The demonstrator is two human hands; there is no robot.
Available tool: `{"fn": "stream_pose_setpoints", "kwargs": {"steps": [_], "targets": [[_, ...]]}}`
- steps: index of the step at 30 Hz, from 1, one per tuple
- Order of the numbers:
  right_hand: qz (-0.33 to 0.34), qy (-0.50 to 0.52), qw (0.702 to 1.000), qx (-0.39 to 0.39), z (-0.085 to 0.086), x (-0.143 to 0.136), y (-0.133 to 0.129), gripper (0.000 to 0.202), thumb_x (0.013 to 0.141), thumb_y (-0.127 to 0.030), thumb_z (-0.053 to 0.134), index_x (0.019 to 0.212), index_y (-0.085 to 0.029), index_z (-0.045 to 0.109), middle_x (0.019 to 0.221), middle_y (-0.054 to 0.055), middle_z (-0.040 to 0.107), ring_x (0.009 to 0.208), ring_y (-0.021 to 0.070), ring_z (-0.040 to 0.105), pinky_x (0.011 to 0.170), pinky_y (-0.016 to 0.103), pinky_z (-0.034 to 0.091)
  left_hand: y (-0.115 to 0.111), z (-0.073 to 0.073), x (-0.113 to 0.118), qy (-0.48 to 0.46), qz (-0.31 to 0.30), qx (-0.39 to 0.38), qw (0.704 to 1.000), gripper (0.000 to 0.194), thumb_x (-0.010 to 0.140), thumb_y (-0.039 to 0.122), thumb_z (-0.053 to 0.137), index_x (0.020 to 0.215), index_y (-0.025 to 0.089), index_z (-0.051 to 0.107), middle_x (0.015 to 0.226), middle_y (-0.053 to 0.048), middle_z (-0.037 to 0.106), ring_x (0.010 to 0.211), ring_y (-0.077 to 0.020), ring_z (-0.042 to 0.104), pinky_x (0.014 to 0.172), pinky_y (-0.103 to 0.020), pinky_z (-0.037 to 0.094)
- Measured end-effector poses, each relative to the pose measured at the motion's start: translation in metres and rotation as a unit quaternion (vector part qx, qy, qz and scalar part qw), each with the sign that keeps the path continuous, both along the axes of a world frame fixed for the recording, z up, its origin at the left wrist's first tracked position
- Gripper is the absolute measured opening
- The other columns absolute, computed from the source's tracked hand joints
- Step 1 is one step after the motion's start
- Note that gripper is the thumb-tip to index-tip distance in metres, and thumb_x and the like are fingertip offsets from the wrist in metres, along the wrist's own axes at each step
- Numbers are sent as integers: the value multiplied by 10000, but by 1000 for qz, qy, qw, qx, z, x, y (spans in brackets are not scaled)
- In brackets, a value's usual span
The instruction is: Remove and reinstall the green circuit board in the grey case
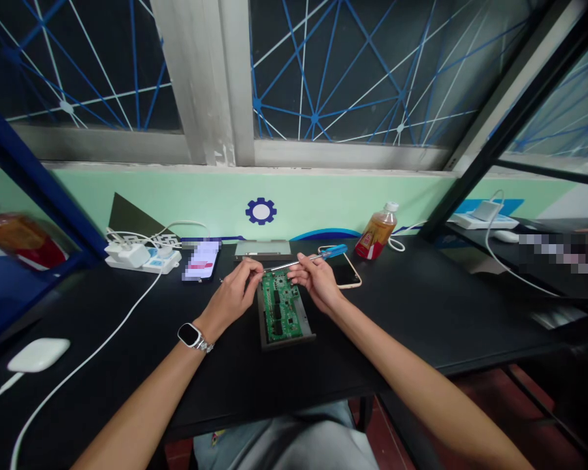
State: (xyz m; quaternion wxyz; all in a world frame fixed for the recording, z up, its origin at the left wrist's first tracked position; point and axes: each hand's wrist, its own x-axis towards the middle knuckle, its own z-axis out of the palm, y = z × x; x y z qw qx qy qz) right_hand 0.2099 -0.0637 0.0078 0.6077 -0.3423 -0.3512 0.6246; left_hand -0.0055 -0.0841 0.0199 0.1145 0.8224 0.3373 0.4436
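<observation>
A screwdriver with a blue handle (335, 250) and a long metal shaft lies almost level across the far end of a green circuit board (285, 307). My right hand (319, 282) is closed around its shaft near the handle. At the tip end, my left hand (238, 284) has thumb and fingers pinched together; whatever they hold is too small to make out. The board sits in a shallow grey metal housing (288, 342) on the black table. Both hands are above the board's far part, one on each side.
Behind the board lies a grey metal plate (262, 249). A phone (351, 273) is beside my right hand, with a drink bottle (376, 232) behind it. At left are a lit phone (202, 261), a power strip (163, 263), a white cable (105, 339) and a white rounded device (39, 354).
</observation>
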Motion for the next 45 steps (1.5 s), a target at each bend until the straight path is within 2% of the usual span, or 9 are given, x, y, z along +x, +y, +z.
{"fn": "stream_pose_setpoints", "kwargs": {"steps": [5, 9, 12, 14, 17, 26, 36, 40, 45], "targets": [[-12, 13, 1000, 5, 0, 1, 3, 268, 831, -335, 784, 770, -146, 604, 730, 79, 752, 639, 161, 748, 531, 192, 579, 1, 6, -5, 22, -3, 14, 1000, 104, 1018, 183, 403, 1025, 201, 506, 954, -61, 567, 872, -182, 574, 821, -317, 453], [-80, 13, 996, 25, 3, 14, 10, 269, 832, -336, 779, 788, -155, 586, 738, 67, 749, 649, 158, 750, 531, 190, 581, 17, 9, -36, 41, 57, -8, 997, 108, 1006, 257, 464, 1046, 207, 551, 970, -48, 611, 889, -189, 601, 823, -319, 456], [-108, -13, 992, 60, 5, 20, 14, 315, 799, -364, 803, 809, -168, 558, 721, 64, 744, 624, 169, 743, 507, 205, 580, 34, 4, -69, 126, 107, -74, 983, 130, 983, 294, 491, 992, 215, 594, 965, -36, 642, 854, -196, 613, 774, -320, 458], [-107, -32, 991, 77, 5, 19, 13, 361, 768, -390, 823, 824, -179, 535, 717, 63, 744, 615, 182, 742, 493, 219, 579, 43, -2, -86, 165, 114, -95, 975, 141, 964, 281, 493, 953, 207, 613, 990, -51, 642, 883, -211, 615, 789, -332, 463], [-92, -59, 990, 87, 3, 14, 11, 407, 744, -421, 835, 829, -190, 512, 704, 59, 743, 605, 193, 741, 470, 225, 573, 51, -13, -99, 205, 124, -103, 965, 146, 939, 274, 507, 934, 202, 634, 1004, -70, 639, 952, -238, 609, 842, -363, 464], [-73, -80, 990, 87, 2, 11, 8, 434, 724, -458, 833, 824, -193, 504, 664, 40, 730, 568, 189, 730, 439, 224, 559, 58, -32, -93, 235, 124, -129, 955, 130, 889, 244, 524, 897, 201, 646, 1002, -85, 633, 949, -249, 607, 887, -397, 469], [-68, -83, 990, 91, 1, 11, 9, 440, 728, -462, 827, 837, -196, 493, 653, 30, 719, 558, 184, 723, 445, 228, 564, 45, -30, -76, 247, 176, -151, 941, 273, 860, 310, 580, 1078, 179, 676, 1049, -119, 654, 951, -267, 640, 857, -378, 500], [-63, -84, 990, 94, 0, 11, 8, 449, 725, -469, 829, 837, -199, 488, 658, 23, 718, 561, 185, 725, 447, 232, 569, 46, -36, -72, 252, 193, -140, 938, 241, 875, 248, 537, 1020, 152, 703, 1020, -135, 680, 960, -268, 644, 885, -385, 500], [-60, -84, 990, 99, -1, 11, 9, 440, 738, -471, 820, 845, -201, 489, 658, 19, 716, 565, 184, 726, 459, 239, 579, 54, -48, -77, 223, 190, -125, 948, 205, 843, 206, 530, 896, 176, 726, 917, -118, 721, 856, -256, 670, 793, -375, 518]]}}
